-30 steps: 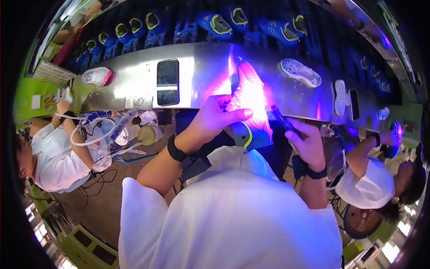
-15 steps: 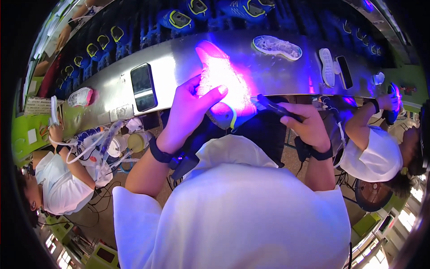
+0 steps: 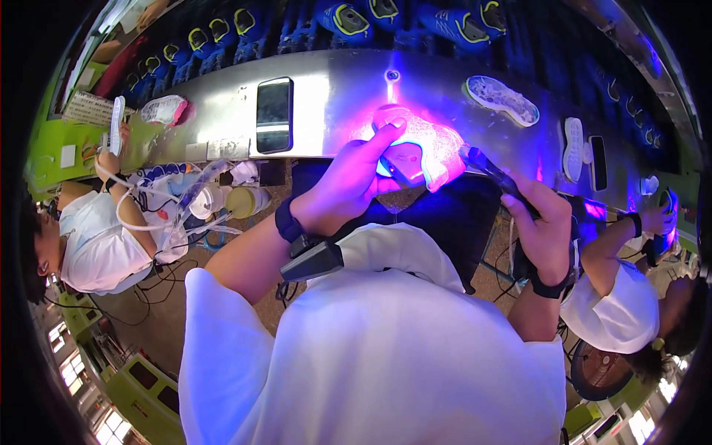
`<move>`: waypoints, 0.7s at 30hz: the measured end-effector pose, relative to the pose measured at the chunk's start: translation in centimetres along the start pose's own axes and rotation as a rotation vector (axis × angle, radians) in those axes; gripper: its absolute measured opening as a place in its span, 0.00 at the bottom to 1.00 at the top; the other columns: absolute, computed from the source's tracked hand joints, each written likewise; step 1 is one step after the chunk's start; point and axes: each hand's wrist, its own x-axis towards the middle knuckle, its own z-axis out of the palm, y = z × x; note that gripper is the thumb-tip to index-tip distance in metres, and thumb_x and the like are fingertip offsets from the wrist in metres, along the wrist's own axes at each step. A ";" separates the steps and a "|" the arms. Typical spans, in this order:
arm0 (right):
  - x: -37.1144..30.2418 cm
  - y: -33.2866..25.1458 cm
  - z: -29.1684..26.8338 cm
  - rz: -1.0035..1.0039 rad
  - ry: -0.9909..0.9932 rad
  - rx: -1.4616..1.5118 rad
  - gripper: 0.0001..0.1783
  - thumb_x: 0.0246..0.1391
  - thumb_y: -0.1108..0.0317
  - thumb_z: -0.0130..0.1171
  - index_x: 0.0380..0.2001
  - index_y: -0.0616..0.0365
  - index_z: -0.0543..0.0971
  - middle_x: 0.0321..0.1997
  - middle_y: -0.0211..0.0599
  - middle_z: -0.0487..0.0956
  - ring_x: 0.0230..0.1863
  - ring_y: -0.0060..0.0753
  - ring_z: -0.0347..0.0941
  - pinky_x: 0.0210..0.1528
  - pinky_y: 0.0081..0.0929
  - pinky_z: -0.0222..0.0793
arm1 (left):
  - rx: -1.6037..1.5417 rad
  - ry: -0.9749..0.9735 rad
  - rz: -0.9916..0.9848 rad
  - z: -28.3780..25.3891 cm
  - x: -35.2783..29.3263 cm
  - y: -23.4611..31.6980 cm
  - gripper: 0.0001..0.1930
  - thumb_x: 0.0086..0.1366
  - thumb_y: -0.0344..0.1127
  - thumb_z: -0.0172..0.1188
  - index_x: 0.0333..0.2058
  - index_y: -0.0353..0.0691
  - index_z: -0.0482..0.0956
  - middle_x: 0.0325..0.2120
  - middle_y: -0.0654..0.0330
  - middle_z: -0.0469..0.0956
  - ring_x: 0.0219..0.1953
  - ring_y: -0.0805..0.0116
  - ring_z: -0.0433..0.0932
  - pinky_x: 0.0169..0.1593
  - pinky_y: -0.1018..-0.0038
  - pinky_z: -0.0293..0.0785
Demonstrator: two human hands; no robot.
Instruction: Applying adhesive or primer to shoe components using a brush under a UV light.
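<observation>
My left hand (image 3: 348, 178) is closed round a shoe upper (image 3: 439, 148) on a last, its thumb pressed across the near top. Bright violet-pink light floods the upper and washes out its surface; the grey top of the last shows in the opening. In my right hand (image 3: 545, 222) is a dark-handled brush (image 3: 491, 166), pointing left. Its tip lies at the right end of the upper; glare hides whether they touch. On the metal bench (image 3: 326, 81) beyond, a pale sole (image 3: 503, 100) lies right of the upper.
A phone (image 3: 274, 115) lies left on the bench. Another white sole (image 3: 572, 148) and a second phone (image 3: 598, 163) are at the right. Blue shoes (image 3: 348, 21) line the dark conveyor behind. Co-workers sit on both sides; pots (image 3: 245, 202) stand at the left.
The upper has been turned from upright to lying sideways, its opening now toward me. My right hand has moved right and slightly down with the brush. The whole view has shifted.
</observation>
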 end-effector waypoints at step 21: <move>4.0 -1.9 3.3 -0.122 -0.047 0.024 0.21 0.52 0.79 0.66 0.52 0.63 0.82 0.37 0.37 0.83 0.36 0.27 0.79 0.41 0.22 0.72 | -0.899 -0.300 -0.672 -4.0 -3.0 0.8 0.31 0.74 0.58 0.49 0.56 0.31 0.72 0.43 0.40 0.81 0.41 0.50 0.85 0.43 0.66 0.89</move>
